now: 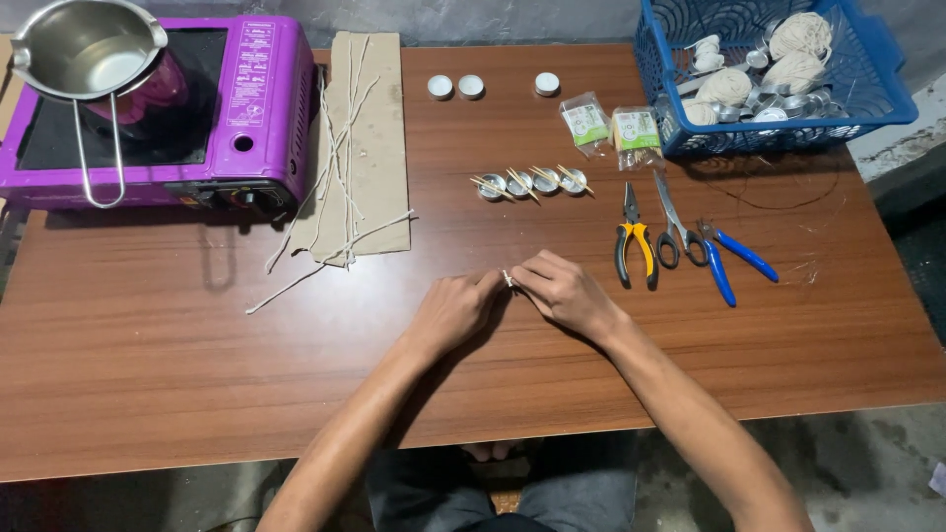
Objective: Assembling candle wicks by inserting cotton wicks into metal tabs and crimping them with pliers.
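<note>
Pinching: both hands met over the middle of the surface (148,374), the left hand (453,310) and the right hand (567,294) closed fingertip to fingertip on a small pale piece (507,279), too small to tell what it was.
Left grip: fingers curled tight, thumb and forefinger nipped on the piece.
Right grip: likewise closed on it from the other side.
Doing it well: I judged that a piece so tiny wanted wrists kept low and steady, and light pressure so it would not spring away.
Tools: yellow-handled pliers (636,246), scissors (676,229) and blue-handled pliers (727,258) lay just beside the right hand.
Cups: four small metal cups (532,182) with sticks across them stood in a row beyond the hands; three more (471,87) sat near the far edge.
Packets: two small bags (611,126) lay beside the blue basket (877,94) of string balls.
Strings: white cords (340,187) sprawled over cardboard (379,148).
Stove: a purple burner (266,99) carried a steel pot (84,44).
Room: grey concrete floor showed around.
</note>
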